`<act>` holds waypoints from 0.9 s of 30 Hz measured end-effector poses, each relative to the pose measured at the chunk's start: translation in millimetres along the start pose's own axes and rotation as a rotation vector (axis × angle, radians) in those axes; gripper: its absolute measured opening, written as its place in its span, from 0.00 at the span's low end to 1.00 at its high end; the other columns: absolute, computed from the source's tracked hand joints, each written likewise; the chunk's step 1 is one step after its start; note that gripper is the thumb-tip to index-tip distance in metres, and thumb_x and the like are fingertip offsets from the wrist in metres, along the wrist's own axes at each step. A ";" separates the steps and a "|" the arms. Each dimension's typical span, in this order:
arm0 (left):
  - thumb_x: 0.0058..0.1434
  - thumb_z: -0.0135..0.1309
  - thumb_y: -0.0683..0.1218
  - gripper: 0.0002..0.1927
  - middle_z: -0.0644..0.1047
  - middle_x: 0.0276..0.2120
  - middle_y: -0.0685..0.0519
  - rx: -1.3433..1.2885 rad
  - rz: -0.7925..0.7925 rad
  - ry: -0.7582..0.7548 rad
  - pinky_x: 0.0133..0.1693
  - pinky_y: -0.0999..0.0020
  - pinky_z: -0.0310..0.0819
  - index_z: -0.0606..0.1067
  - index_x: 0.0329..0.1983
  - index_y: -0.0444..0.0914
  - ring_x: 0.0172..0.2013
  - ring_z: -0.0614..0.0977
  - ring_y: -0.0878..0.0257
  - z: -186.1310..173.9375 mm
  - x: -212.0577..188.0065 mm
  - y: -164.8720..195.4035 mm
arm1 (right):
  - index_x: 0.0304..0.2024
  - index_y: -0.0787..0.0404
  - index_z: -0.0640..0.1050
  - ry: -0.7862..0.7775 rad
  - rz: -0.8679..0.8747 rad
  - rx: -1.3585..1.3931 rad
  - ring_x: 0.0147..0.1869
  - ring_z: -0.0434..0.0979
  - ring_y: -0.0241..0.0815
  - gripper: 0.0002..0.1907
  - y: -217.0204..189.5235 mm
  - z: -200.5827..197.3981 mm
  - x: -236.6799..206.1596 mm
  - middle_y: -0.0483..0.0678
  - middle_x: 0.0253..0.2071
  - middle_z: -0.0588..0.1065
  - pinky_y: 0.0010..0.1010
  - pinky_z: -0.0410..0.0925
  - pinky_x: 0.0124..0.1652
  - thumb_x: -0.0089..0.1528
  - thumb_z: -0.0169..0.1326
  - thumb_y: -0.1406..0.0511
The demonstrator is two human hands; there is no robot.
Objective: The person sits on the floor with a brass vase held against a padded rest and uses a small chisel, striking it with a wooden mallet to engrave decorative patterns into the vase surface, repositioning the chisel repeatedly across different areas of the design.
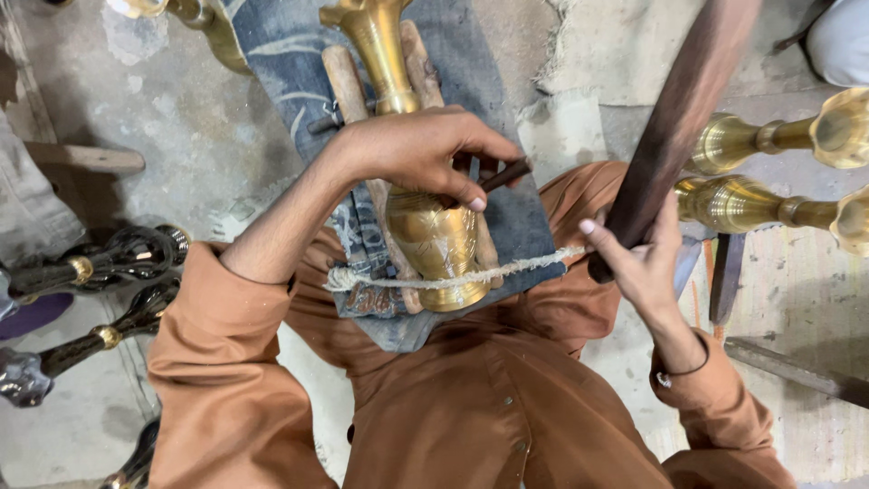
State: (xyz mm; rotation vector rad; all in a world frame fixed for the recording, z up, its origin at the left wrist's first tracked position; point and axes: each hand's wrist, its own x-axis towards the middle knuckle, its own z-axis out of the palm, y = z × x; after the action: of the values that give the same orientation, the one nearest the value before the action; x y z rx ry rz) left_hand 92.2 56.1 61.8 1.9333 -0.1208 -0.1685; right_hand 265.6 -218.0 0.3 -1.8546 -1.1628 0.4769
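Note:
A tall brass vase (433, 237) lies on a denim cloth (507, 195) across my lap, cradled between two wooden rods and tied down near its base by a pale rope (534, 264). My left hand (418, 149) rests on the vase's belly and pinches a thin dark chisel (503, 174) against the brass. My right hand (634, 258) grips the lower end of a long dark wooden stick (679, 113) that rises to the upper right. My orange sleeves fill the foreground.
Two brass vases (769, 167) lie on their sides at the right. Several black-coated vases with gold bands (100, 290) lie at the left. A dark flat tool (727, 276) and a metal bar (797, 371) rest on the concrete floor at the right.

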 end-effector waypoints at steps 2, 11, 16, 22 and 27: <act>0.55 0.68 0.44 0.25 0.83 0.41 0.52 0.021 0.002 0.068 0.43 0.62 0.77 0.76 0.56 0.37 0.40 0.83 0.63 2.6 -5.2 -1.6 | 0.69 0.68 0.64 -0.061 0.033 0.044 0.50 0.78 0.36 0.40 3.4 -3.7 3.3 0.54 0.49 0.75 0.30 0.73 0.50 0.61 0.72 0.66; 0.59 0.68 0.46 0.20 0.82 0.33 0.47 0.139 -0.313 0.472 0.37 0.57 0.73 0.77 0.52 0.37 0.33 0.83 0.59 36.8 -39.7 13.6 | 0.74 0.63 0.64 -0.310 -0.220 -0.215 0.51 0.80 0.39 0.45 3.9 -27.7 59.7 0.58 0.48 0.79 0.32 0.74 0.50 0.59 0.71 0.64; 0.60 0.65 0.45 0.18 0.85 0.36 0.46 0.008 -0.389 0.746 0.37 0.59 0.79 0.77 0.52 0.34 0.33 0.86 0.58 63.8 -48.1 15.9 | 0.76 0.52 0.66 -0.436 -0.407 -0.464 0.45 0.84 0.47 0.41 -30.4 -42.1 103.2 0.57 0.46 0.82 0.35 0.75 0.45 0.63 0.69 0.66; 0.63 0.63 0.44 0.21 0.83 0.47 0.40 0.109 -0.374 0.961 0.49 0.57 0.81 0.76 0.58 0.31 0.46 0.88 0.54 88.6 -46.1 22.1 | 0.69 0.55 0.74 -0.577 -0.537 -0.731 0.37 0.82 0.56 0.38 -84.0 -49.4 142.6 0.56 0.39 0.82 0.43 0.74 0.38 0.56 0.69 0.65; 0.64 0.63 0.43 0.20 0.83 0.42 0.40 0.161 -0.384 1.127 0.36 0.62 0.80 0.75 0.56 0.29 0.36 0.87 0.55 100.6 -44.3 31.7 | 0.71 0.55 0.73 -0.592 -0.636 -0.723 0.34 0.79 0.55 0.38 -113.2 -49.1 157.1 0.54 0.37 0.78 0.43 0.71 0.34 0.57 0.67 0.63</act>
State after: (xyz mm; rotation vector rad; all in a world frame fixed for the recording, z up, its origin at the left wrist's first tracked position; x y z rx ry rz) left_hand 30.8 -40.4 58.4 1.9269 1.0025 0.6993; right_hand 316.6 -84.7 140.0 -1.7904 -2.4734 0.2441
